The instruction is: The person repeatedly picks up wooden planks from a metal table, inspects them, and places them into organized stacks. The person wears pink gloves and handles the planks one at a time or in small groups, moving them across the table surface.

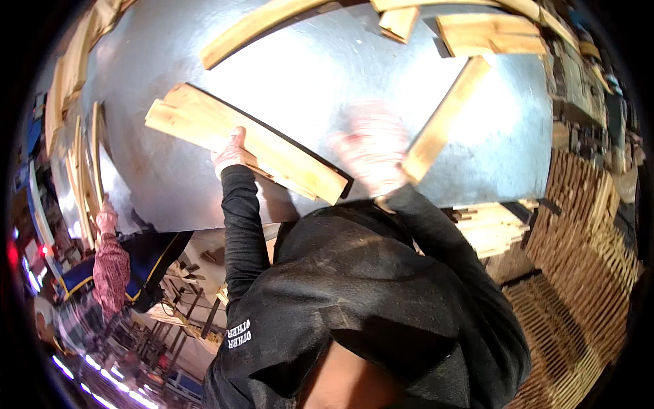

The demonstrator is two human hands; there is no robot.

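A few light wooden boards (272, 153) lie together at a slant on the metal tabletop (300, 88), left of my body's middle. My left hand (231, 151) grips them at their near edge, its thumb on top and the other fingers mostly hidden. Motion smears my right hand (371, 146), which is over the table between these boards and a narrow wooden strip (446, 123). Its fingers cannot be made out, and whether it touches the strip is unclear.
A curved board (255, 27) and a short wide board (490, 35) lie at the table's far side. To the left, a co-worker's hand (107, 219) is at some thin strips (80, 177). Stacked lumber (579, 232) stands at the right, past the table edge.
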